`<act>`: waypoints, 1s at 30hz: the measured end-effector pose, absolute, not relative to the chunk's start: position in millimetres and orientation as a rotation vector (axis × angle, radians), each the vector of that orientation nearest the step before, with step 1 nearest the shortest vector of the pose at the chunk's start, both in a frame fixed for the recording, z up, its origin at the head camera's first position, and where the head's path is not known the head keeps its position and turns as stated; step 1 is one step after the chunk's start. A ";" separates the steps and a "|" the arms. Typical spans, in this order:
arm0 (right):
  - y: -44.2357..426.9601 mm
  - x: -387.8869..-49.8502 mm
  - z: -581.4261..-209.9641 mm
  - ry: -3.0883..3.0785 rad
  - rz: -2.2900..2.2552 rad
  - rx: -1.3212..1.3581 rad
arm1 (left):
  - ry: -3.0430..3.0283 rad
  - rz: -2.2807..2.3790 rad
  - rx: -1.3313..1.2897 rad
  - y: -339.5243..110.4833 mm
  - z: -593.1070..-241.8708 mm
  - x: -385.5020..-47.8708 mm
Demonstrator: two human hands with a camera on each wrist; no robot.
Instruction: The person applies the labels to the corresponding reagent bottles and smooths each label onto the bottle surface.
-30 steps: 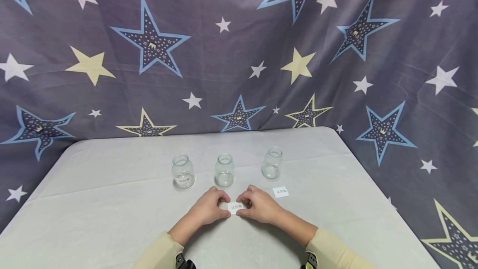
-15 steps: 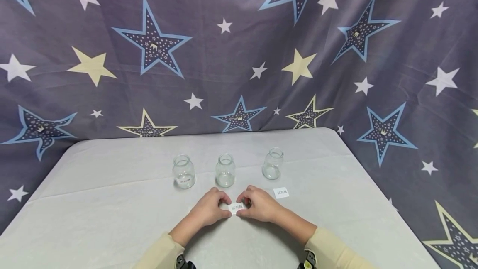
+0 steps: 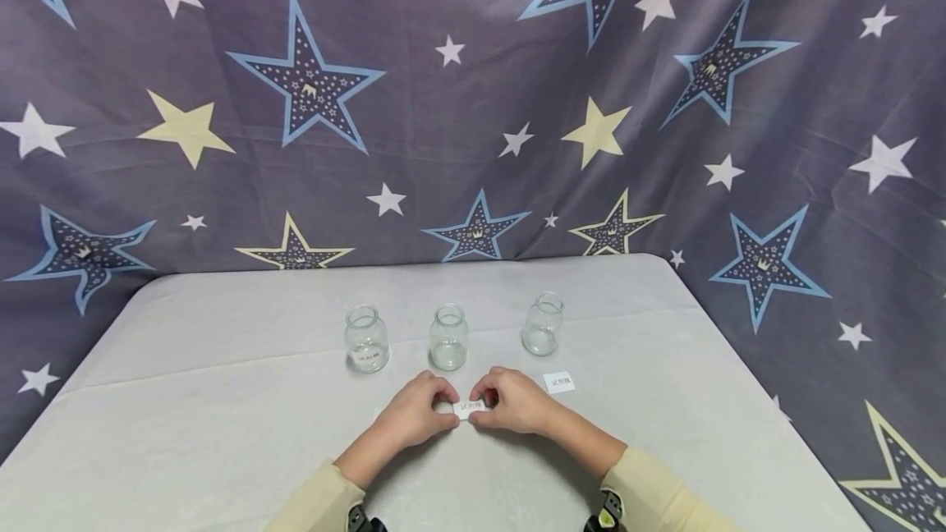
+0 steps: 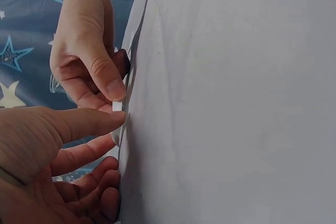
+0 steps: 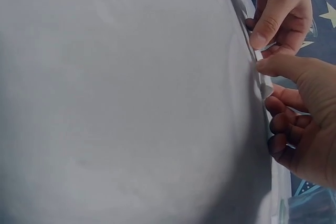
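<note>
Together, the left hand and right hand pinch a small white label, fingers curled nearly closed.
It sits between them, long side across, both just as near. It looks like thin paper; I can't quite tell if it touches the wrinkled surface. A round glass jar stands just beyond.

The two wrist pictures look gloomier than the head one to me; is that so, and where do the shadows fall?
Yes: head view, brighter, with soft shadows on the white table under the forearms; left wrist view, dimmer, a narrow shadow beside the left hand; right wrist view, also dim, a broader shadow beside the right hand.
</note>
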State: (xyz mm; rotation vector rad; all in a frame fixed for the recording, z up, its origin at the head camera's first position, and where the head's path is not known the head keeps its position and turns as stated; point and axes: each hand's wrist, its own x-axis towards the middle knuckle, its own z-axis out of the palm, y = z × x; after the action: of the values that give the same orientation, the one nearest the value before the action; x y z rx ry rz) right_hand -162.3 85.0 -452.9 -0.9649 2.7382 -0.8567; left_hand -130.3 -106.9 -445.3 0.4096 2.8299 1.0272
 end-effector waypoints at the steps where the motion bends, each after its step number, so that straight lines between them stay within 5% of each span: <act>1: 85.2 -162.5 -453.6 2.735 -0.873 -0.970 | 2.836 1.039 0.407 -107.2 -445.8 -130.6; 30: 86.9 -161.4 -453.3 2.719 -1.289 -0.918 | 2.616 1.531 0.284 -112.1 -437.2 -130.3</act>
State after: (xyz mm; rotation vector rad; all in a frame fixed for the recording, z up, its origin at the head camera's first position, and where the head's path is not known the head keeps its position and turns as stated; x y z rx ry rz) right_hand -161.4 86.9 -453.3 -0.9179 2.7186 -1.2891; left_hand -130.3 -112.1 -437.2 0.2842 2.6162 1.5313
